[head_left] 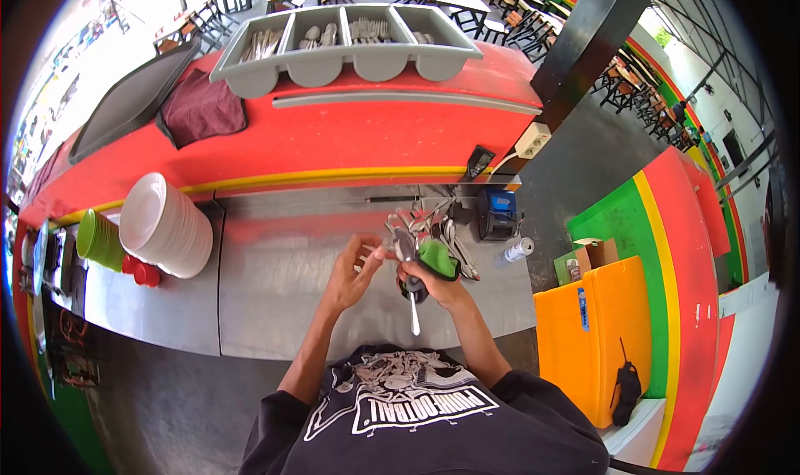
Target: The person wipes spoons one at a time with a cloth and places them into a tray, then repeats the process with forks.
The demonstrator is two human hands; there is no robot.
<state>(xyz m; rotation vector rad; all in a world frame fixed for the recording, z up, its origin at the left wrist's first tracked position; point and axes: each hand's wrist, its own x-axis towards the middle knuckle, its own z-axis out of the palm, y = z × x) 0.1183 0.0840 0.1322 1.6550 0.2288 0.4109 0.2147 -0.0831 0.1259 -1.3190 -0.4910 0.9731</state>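
Observation:
My right hand (pixel 433 285) is closed round a metal spoon (pixel 415 315) and a green and black cloth (pixel 438 259). The spoon's handle points down toward my shirt, and its bowl is at the upper end, beside my left fingers. Just left of it, my left hand (pixel 357 273) is open, thumb and fingers apart, fingertips close to the spoon bowl. Behind both hands, a loose pile of cutlery (pixel 454 240) lies on the steel counter (pixel 292 287). My right hand and the cloth overlap part of this pile.
A grey cutlery tray (pixel 358 65) with sorted compartments stands on the red ledge (pixel 375 133). Stacked white plates (pixel 179 233), green bowls (pixel 98 240) and red cups (pixel 146 273) are at left. A dark device (pixel 498 215) and a can (pixel 520 250) stand at right, near an orange box (pixel 596 342).

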